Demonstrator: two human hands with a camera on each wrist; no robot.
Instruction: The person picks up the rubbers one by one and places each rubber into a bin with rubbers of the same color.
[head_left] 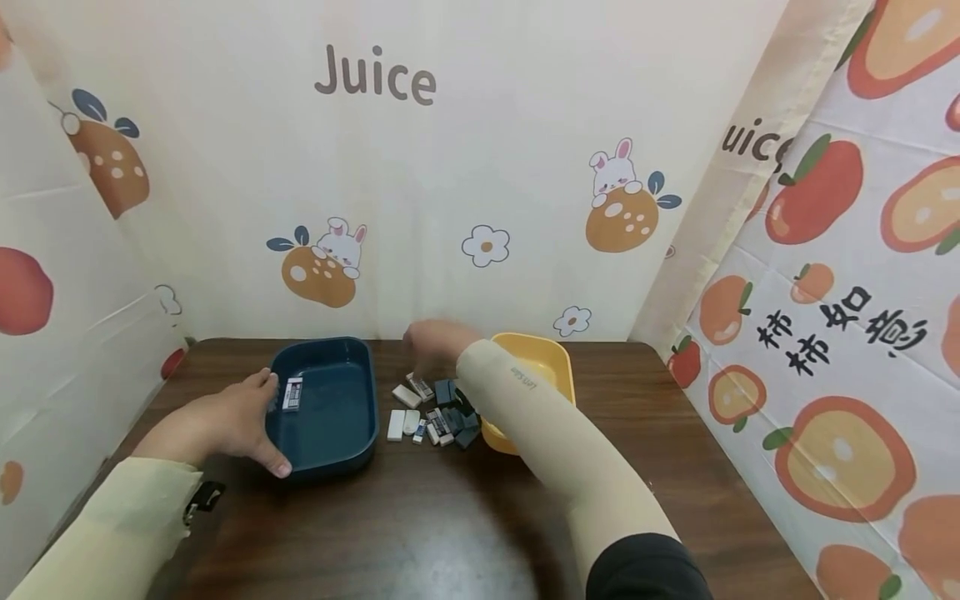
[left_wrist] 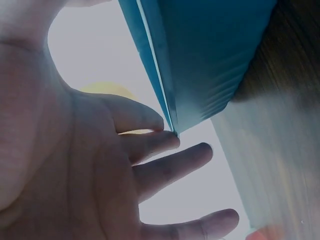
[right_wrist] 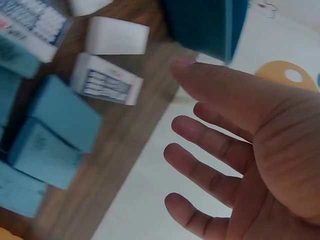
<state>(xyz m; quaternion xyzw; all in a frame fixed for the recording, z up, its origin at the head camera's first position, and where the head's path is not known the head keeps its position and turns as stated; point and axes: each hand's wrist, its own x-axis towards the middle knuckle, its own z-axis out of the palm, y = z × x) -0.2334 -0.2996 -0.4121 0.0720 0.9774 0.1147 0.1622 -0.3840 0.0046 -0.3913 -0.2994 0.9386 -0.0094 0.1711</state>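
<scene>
In the head view my left hand (head_left: 236, 421) is at the left side of the dark blue tray (head_left: 360, 454), thumb spread from the fingers. The left wrist view shows its fingertips against the rim of the tray (left_wrist: 210, 55). A small white block with dark print (head_left: 292, 394) lies in the tray. My right hand (head_left: 442, 340) hovers over the back of a pile of small white and blue-grey blocks (head_left: 446, 392). In the right wrist view that hand (right_wrist: 225, 145) holds nothing, its fingers loosely bent beside a printed block (right_wrist: 107, 82).
A yellow tray (head_left: 566, 367) stands right of the pile, partly hidden by my right forearm. Patterned cloth (head_left: 480, 167) hangs behind the brown wooden table (head_left: 375, 542) and along both sides.
</scene>
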